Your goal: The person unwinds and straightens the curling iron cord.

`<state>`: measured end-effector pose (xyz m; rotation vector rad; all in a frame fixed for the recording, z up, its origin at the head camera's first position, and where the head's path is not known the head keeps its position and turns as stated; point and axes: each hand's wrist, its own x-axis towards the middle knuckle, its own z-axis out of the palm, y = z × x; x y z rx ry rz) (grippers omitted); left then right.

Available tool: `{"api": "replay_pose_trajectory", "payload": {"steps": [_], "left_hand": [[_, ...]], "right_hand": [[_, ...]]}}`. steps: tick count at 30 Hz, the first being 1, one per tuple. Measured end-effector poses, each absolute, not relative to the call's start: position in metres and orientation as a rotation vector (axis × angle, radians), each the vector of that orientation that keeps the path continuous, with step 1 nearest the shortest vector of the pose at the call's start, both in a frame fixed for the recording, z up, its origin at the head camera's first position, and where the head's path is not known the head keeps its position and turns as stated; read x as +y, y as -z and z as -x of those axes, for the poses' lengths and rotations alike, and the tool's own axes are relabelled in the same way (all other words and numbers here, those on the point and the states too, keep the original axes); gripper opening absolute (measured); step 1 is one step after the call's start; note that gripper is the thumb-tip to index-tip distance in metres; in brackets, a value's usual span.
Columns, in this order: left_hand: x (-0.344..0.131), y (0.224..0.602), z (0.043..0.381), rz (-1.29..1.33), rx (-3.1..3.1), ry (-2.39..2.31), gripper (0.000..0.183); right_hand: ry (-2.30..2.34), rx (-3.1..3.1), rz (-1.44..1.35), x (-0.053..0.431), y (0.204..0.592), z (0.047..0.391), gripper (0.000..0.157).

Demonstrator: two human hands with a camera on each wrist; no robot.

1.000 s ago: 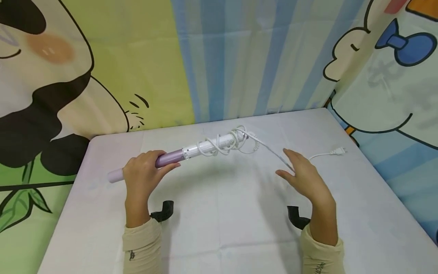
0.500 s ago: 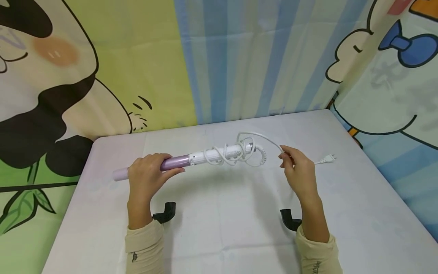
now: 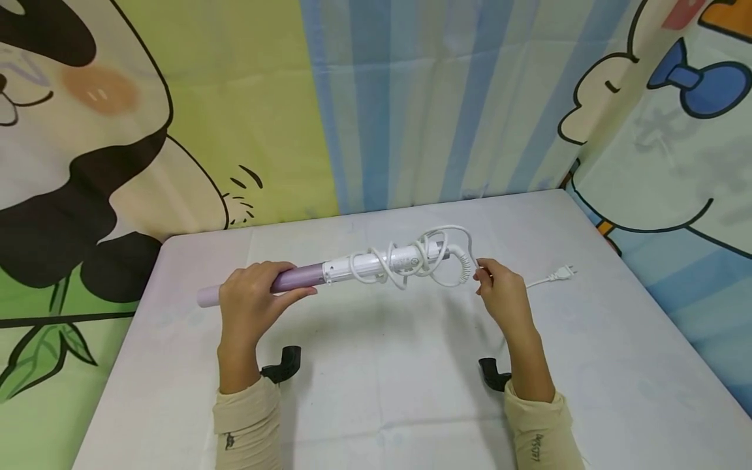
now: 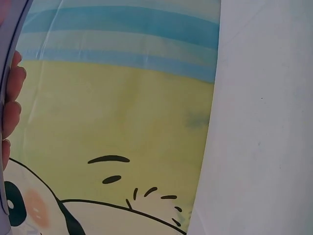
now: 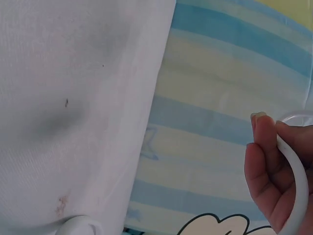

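A slim hair iron (image 3: 296, 278), purple along one half and white along the other, is held over the table in the head view. My left hand (image 3: 249, 303) grips its purple half, thumb below. Curled fingers (image 4: 13, 115) show along its side in the left wrist view. White cord (image 3: 384, 263) winds in loose loops around the white half, beside a coiled strain relief at the end. To the right, my right hand (image 3: 506, 297) pinches a stretch of cord between thumb and fingers. The cord (image 5: 296, 178) runs down across the palm in the right wrist view.
The cord's two-pin plug (image 3: 563, 273) lies on the white-covered table (image 3: 382, 365) at the right. Printed cartoon curtains (image 3: 399, 104) stand along the back and sides. A black curved mount (image 3: 284, 365) sits at the left wrist, another (image 3: 492, 375) at the right.
My right hand closed from spread fingers to a pinch on the cord, then moved slightly left, bending the cord into a tighter loop. The plug shifted left. My left hand keeps its grip.
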<state>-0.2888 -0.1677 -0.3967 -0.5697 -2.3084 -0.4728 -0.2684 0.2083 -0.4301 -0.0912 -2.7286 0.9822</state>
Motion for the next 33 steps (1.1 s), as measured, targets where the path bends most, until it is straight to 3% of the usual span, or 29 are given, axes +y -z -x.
{"api": "replay_pose_trajectory", "payload": {"steps": [11,22,27,33], "left_hand": [[-0.166,0.393,0.287,0.655,-2.235,0.592,0.070],[-0.179,0.390,0.284,0.379,-2.243,0.460,0.077],[-0.183,0.391,0.284,0.346,-2.273,0.420,0.078],[-0.178,0.393,0.287,0.384,-2.350,0.407,0.055]], "right_hand": [[-0.891,-2.858,0.037,0.209,0.440,0.273,0.021],[-0.862,-3.404,-0.041,0.217,0.458,0.278,0.018],[-0.774,-3.408,0.111,0.232,0.459,0.277,0.024],[-0.561,-3.126,0.362,0.254,0.456,0.275,0.025]]}}
